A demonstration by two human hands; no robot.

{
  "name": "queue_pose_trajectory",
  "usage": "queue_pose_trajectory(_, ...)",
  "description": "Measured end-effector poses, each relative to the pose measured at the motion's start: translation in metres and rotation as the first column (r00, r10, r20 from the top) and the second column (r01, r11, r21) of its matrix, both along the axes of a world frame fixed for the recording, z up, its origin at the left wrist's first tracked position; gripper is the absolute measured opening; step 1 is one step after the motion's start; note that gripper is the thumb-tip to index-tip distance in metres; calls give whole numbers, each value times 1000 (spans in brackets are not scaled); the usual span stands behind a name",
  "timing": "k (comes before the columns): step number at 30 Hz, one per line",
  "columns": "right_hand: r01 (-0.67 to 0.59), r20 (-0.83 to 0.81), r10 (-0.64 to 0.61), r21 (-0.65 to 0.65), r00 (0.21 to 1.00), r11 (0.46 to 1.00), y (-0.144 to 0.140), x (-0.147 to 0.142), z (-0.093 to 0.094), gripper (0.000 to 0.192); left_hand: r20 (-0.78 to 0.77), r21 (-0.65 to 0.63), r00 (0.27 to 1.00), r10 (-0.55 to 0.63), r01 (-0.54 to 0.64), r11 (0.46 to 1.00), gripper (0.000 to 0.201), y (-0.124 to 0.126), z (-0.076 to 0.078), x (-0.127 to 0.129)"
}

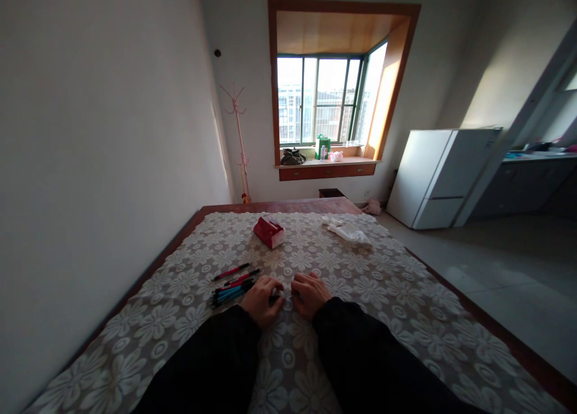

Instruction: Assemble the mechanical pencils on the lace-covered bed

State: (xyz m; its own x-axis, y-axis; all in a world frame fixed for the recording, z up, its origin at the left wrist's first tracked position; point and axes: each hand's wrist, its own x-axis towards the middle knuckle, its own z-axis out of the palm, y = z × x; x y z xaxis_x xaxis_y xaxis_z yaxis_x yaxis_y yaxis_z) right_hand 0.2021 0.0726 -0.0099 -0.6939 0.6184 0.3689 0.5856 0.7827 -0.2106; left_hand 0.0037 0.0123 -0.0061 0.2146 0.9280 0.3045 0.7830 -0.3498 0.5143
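Note:
My left hand (261, 300) and my right hand (310, 294) rest close together on the flower-patterned tablecloth (387, 294), fingers curled around a small dark object between them that I cannot make out. Just left of my left hand lies a bundle of blue and dark pens (232, 292). Beyond it lie two red pens (237, 274), side by side. Both arms are in black sleeves.
A red tissue box (269, 231) sits farther back on the table, with a crumpled white cloth or bag (348, 231) to its right. The wall runs along the left. A white fridge (439, 176) stands at the right; a pink coat stand (240, 140) is beside the window.

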Motion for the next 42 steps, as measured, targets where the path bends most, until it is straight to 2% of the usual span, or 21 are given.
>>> queue_pose_trajectory(5, 19, 14, -19, -8, 1000, 1000, -1, 1, 3, 11, 49, -24, 999, -23, 25, 999, 13, 4, -4, -1)
queue_pose_trajectory(8, 149, -9, -149, -53, 989, 987, 2, 3, 5, 18, 79, -37, 997, 3, 0, 999, 13, 5, -5, -1)
queue_pose_trajectory(11, 283, -108, -293, -100, 950, 954, 7, 6, 4, 28, 93, -44, 996, -1, 5, 999, 14, 4, -5, -2)
queue_pose_trajectory(12, 278, -151, -292, -109, 944, 954, 8, 6, 2, 30, 97, -46, 995, -8, 12, 999, 15, 4, -4, -2)
queue_pose_trajectory(14, 175, -205, -194, -110, 959, 978, 10, 5, -1, 32, 103, -46, 994, -19, 24, 999, 17, 3, -3, -2)
queue_pose_trajectory(16, 42, -192, -60, -98, 980, 994, 10, 4, -5, 30, 99, -39, 995, -19, 23, 999, 20, 3, -2, -1)
queue_pose_trajectory(18, -28, -157, 13, -94, 987, 995, 11, 3, -8, 29, 90, -24, 996, -6, 8, 1000, 21, 2, -1, 0)
queue_pose_trajectory(20, -25, -162, 9, -100, 987, 995, 11, 3, -8, 29, 83, -5, 996, 11, -10, 1000, 25, 2, -1, 0)
queue_pose_trajectory(24, 91, -226, -118, -129, 967, 988, 9, 4, -2, 36, 44, 13, 999, 19, -20, 1000, 38, 1, 1, 0)
queue_pose_trajectory(28, 160, -222, -187, -135, 957, 978, 8, 4, 1, 37, 11, 3, 1000, 22, -22, 1000, 39, 1, 2, 1)
queue_pose_trajectory(36, 169, -144, -189, -145, 971, 975, 10, 4, -5, 22, 31, 55, 1000, 2, -4, 998, 29, 6, -8, -3)
queue_pose_trajectory(42, 56, -135, -64, -57, 989, 997, 9, 4, -2, 19, 9, 48, 1000, 0, 0, 999, 29, 9, -10, -4)
